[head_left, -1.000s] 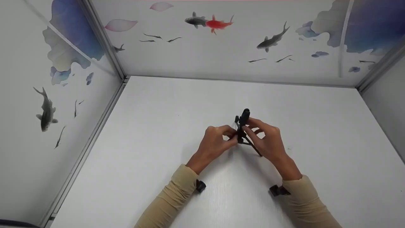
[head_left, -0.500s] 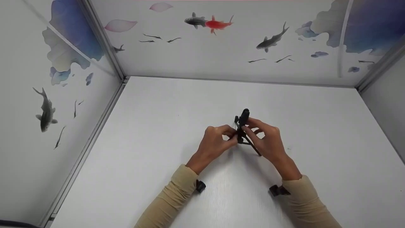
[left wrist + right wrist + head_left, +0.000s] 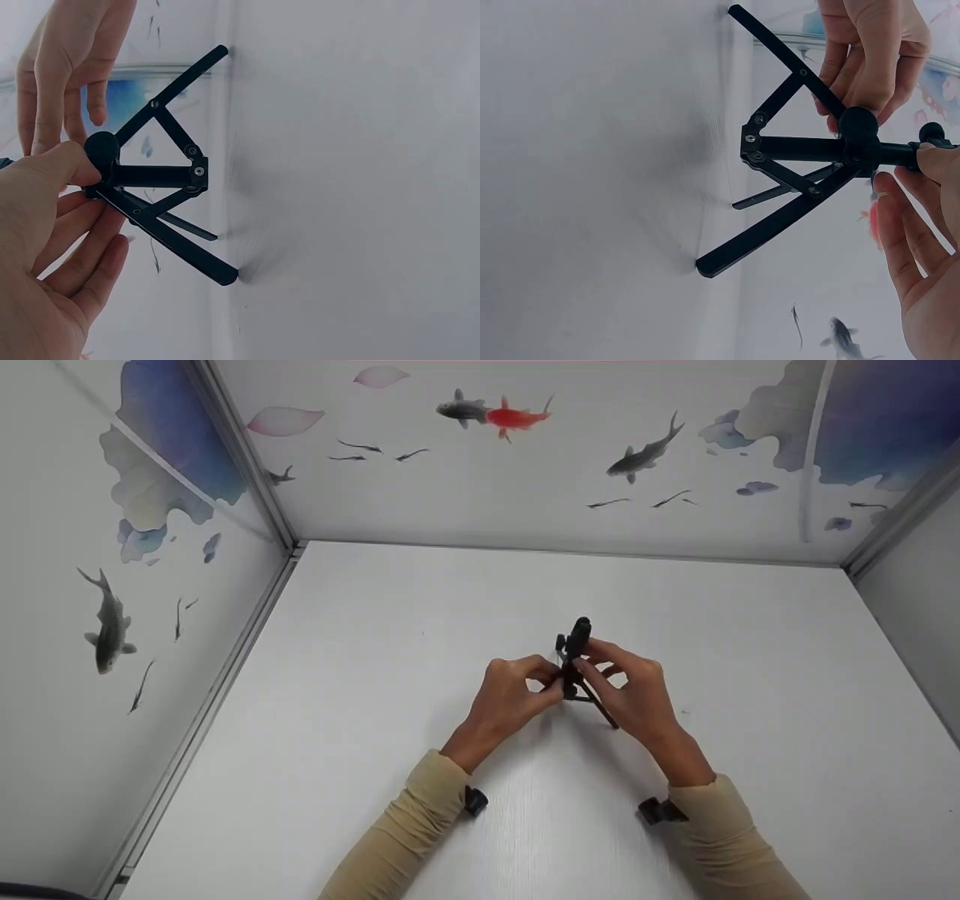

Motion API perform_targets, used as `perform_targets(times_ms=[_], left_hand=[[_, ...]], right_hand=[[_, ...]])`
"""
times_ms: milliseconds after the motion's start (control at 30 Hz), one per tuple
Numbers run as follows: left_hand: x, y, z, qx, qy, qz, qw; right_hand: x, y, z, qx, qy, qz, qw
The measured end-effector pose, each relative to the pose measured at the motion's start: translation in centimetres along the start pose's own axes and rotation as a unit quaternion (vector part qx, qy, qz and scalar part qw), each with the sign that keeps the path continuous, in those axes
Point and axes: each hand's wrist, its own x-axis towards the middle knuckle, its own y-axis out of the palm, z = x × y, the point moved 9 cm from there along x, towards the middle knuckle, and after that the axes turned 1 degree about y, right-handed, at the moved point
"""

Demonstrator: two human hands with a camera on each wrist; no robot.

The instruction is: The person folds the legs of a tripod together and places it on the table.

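A small black tripod (image 3: pixel 578 639) stands on the white table with its legs spread. My left hand (image 3: pixel 510 690) pinches it at the collar where the legs join, thumb against a round knob (image 3: pixel 101 148) in the left wrist view. Higher up, my right hand (image 3: pixel 637 690) grips the centre column between thumb and fingers, just by a second, smaller knob (image 3: pixel 931 133). Hinged braces link the legs (image 3: pixel 776 232) to the lower end of the column, and their tips meet the table top. In the head view, the fingers of both hands partly hide the tripod's middle.
The white table top (image 3: pixel 360 660) spreads around the hands. Panels printed with fish and blue leaves stand behind it (image 3: pixel 525 495) and to the left, joined by a metal corner post (image 3: pixel 247 450). Small black cameras (image 3: pixel 475 801) sit on both wrists.
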Motion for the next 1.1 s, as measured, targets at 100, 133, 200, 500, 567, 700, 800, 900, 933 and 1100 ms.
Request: perform_targets(times_ms=[100,133,200,500,567,700,800,900,933,1100], left_hand=[[0.02,-0.06,-0.09,-0.001,0.003,-0.002,1.0000],[0.02,-0.08,-0.12,-0.001,0.004,-0.003,1.0000],[0.01,-0.12,-0.16,0.002,0.005,-0.003,1.0000],[0.01,-0.10,-0.11,-0.008,0.002,-0.004,1.0000],[0.02,-0.12,-0.11,-0.005,0.001,-0.005,1.0000],[0.05,-0.15,-0.13,0.004,0.001,-0.006,1.0000],[0.04,-0.14,-0.12,0.004,0.000,-0.007,1.0000],[0.02,-0.15,-0.11,0.001,-0.001,-0.009,1.0000],[0.01,-0.14,-0.09,-0.001,-0.001,-0.009,1.0000],[0.06,-0.11,0.01,-0.013,-0.003,-0.010,0.9999]], right_hand=[[0.04,-0.05,0.08,0.000,-0.001,0.000,1.0000],[0.05,-0.05,0.09,0.001,-0.001,0.000,1.0000],[0.06,-0.04,0.13,0.000,-0.001,0.001,1.0000],[0.08,-0.05,0.12,0.000,-0.003,0.001,1.0000],[0.07,-0.05,0.08,-0.001,-0.004,0.001,1.0000],[0.05,-0.06,0.13,-0.011,-0.006,0.001,0.9999],[0.02,-0.01,0.05,-0.014,-0.001,0.005,0.9999],[-0.01,0.04,-0.09,-0.014,0.006,0.009,0.9998],[-0.02,0.06,-0.14,-0.013,0.008,0.010,0.9998],[-0.02,0.08,-0.21,-0.015,0.006,0.009,0.9998]])
